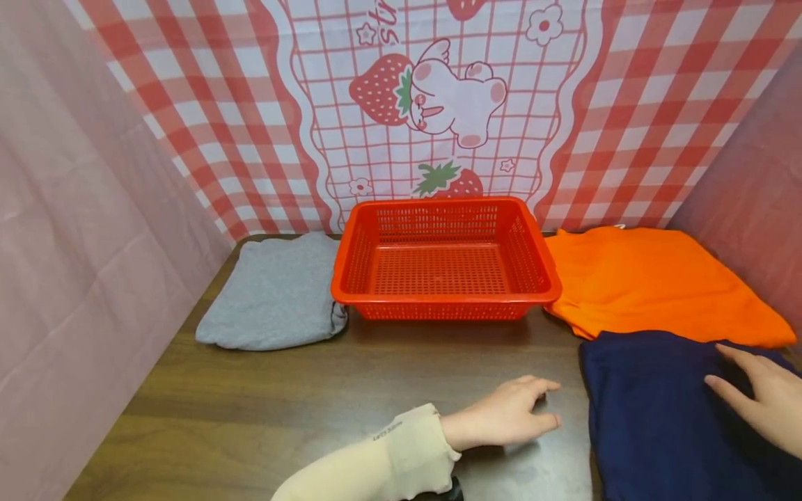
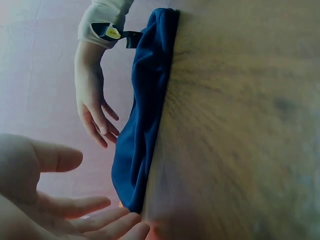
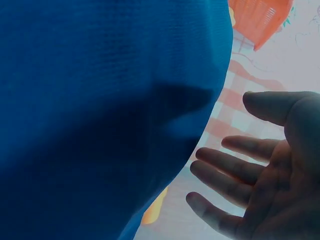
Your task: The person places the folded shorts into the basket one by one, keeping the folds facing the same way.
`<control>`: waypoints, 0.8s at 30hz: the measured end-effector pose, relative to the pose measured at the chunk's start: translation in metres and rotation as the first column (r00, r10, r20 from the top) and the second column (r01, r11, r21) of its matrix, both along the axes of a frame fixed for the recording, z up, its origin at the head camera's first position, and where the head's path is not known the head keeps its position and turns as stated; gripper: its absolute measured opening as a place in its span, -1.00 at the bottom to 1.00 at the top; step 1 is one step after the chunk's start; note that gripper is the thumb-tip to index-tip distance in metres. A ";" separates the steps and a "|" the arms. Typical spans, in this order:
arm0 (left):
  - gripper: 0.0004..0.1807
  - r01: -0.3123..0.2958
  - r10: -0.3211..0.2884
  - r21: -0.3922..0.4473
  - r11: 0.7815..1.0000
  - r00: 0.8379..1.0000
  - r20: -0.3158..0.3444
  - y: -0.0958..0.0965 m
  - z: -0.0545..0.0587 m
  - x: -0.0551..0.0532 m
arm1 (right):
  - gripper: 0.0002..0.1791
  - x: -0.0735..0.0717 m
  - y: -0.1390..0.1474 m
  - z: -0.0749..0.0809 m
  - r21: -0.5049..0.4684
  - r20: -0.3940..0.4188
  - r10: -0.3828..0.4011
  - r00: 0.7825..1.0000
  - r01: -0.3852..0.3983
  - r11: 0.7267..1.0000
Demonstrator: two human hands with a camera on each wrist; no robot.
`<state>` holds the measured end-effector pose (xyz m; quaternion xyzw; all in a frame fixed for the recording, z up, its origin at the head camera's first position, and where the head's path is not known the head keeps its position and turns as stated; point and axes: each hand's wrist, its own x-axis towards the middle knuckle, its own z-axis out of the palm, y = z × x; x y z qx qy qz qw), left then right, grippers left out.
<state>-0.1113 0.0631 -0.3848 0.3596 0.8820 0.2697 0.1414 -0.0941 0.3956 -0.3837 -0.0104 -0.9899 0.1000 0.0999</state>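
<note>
Over the near tabletop, the left hand, empty and loosely spread, and the right hand, likewise unclasped over the navy cloth, seem mid-reach, which calls for pinching its edges, with the orange cloth and red basket beyond.

Left grip and right grip have fingers loosely extended.

A brown wood-grain tabletop carries folded grey fabric, a rectangular red plastic basket, folded orange fabric and folded navy fabric, perhaps overlapping the orange.
</note>
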 end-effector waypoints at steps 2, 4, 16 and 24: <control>-0.51 -0.019 0.019 0.017 1.000 1.000 0.003 0.002 -0.001 0.001 | -0.28 0.001 0.002 -0.003 -0.025 -0.033 -0.001 0.999 0.000 1.000; -0.51 -0.024 0.024 0.016 1.000 1.000 0.011 0.004 -0.003 0.003 | -0.32 0.003 0.004 -0.006 -0.049 -0.075 0.010 0.997 -0.013 0.999; -0.50 -0.035 0.033 0.027 0.999 0.997 0.070 0.025 0.000 0.013 | -0.42 0.000 0.017 -0.011 -0.107 -0.140 -0.013 0.990 -0.002 0.994; -0.42 -0.086 0.070 0.059 0.995 0.967 0.243 0.032 0.000 0.015 | -0.38 0.006 0.027 -0.023 -0.219 -0.118 -0.068 0.991 0.041 0.975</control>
